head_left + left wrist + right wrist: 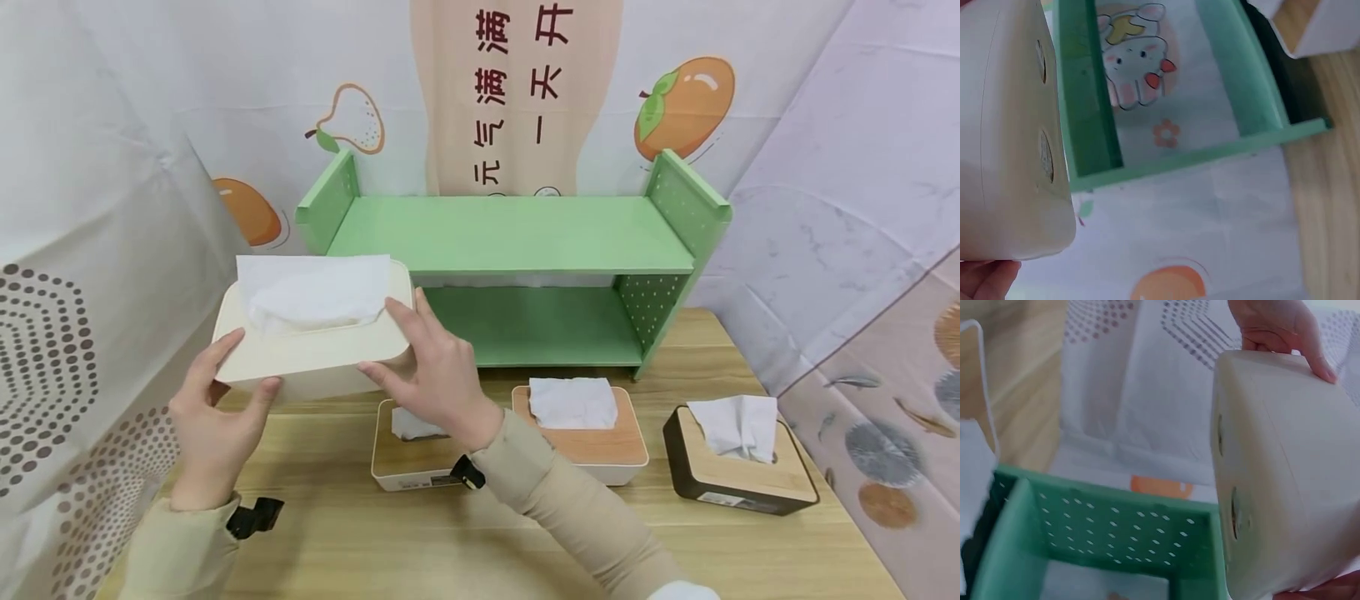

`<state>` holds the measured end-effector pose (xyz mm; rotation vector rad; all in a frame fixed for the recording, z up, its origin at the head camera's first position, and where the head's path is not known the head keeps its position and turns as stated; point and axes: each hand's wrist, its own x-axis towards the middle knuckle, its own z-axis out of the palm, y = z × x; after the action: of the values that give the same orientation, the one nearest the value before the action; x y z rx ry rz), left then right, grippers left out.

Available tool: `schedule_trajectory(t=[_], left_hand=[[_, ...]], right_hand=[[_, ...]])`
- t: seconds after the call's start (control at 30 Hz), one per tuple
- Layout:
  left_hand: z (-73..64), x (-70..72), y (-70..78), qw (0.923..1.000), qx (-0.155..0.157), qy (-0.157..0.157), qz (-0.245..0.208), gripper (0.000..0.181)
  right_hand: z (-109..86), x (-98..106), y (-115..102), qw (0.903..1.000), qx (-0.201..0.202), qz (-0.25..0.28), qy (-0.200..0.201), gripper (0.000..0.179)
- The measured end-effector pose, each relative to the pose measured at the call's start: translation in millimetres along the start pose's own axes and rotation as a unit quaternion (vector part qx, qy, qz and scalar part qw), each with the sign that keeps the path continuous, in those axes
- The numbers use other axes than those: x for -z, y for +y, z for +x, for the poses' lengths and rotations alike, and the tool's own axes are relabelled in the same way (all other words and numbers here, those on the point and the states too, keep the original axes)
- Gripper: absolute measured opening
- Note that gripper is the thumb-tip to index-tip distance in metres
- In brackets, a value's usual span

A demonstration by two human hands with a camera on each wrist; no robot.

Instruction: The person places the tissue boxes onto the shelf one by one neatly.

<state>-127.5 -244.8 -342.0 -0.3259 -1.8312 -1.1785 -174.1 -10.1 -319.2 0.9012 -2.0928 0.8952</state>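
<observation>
A cream tissue box [315, 346] with a white tissue [315, 283] standing out of its top slot is held up in front of the left part of a green two-tier shelf [510, 233]. My left hand [217, 417] grips its left end, thumb on the front side. At the opposite end my right hand [442, 367] holds the corner between thumb and fingers. In the right wrist view, the cream box [1285, 462] shows its side and underside, with two small oval openings along one edge.
Below the right forearm sits a wood-topped tissue box [390, 442], partly hidden. Another with an orange-brown top [585, 446] stands beside it, and a black-sided one [742, 467] is farther right. Printed cloth [225, 75] hangs behind and at both sides of the wooden table [360, 542].
</observation>
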Motion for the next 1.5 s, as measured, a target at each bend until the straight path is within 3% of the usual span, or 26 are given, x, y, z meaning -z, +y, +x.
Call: schedule_trajectory(t=[0.4, 0.67, 0.93, 1.07, 1.23, 1.5], left_hand=[[34.3, -38.9, 20.7, 0.9993, 0.022, -0.019, 0.022, 0.053], [49.9, -62.5, 20.6, 0.9978, 0.039, -0.052, 0.014, 0.054], [61.2, -85.2, 14.3, 0.9947, 0.055, -0.082, 0.028, 0.054], [66.9, -90.9, 14.8, 0.9937, 0.05, -0.094, 0.033, 0.055], [75.0, -93.0, 19.3, 0.9901, 0.067, -0.117, 0.038, 0.053], [88.7, -96.7, 18.6, 0.9816, 0.079, -0.154, 0.081, 0.055]], right_hand=[[27.8, 30, 28, 0.9995, -0.026, -0.016, 0.011, 0.065], [36.5, 42, 47, 0.9987, -0.045, -0.016, 0.018, 0.062], [38.3, 50, 64, 0.9957, -0.092, 0.001, 0.013, 0.061], [38.9, 51, 69, 0.9948, -0.101, 0.009, 0.014, 0.061], [43.3, 54, 72, 0.9938, -0.109, 0.016, 0.012, 0.06], [54.6, 60, 79, 0.9882, -0.149, 0.024, -0.026, 0.059]])
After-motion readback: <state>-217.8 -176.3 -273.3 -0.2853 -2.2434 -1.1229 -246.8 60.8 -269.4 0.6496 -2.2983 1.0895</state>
